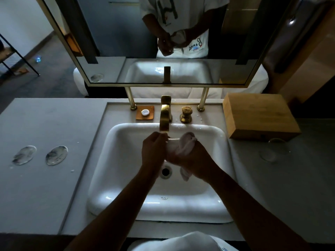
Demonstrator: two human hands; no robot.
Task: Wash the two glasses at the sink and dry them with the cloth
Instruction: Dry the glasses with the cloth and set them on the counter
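Observation:
Over the white sink (126, 178), just below the gold tap (164, 115), my left hand (154, 151) grips a clear glass (172, 143) that lies on its side. My right hand (194, 160) is closed on a pale cloth (186, 144), bunched against the glass's open end, with a tail of cloth hanging below my wrist. Most of the glass is hidden by my fingers and the cloth. A second clear glass (272, 151) stands upright on the grey counter to the right of the sink, apart from both hands.
Two round clear discs (24, 154) (56, 155) lie on the left counter. A soap dish (145, 112) and a gold tap handle (186, 114) sit behind the basin. A wooden box (259, 116) stands at the back right, under the mirror (163, 42).

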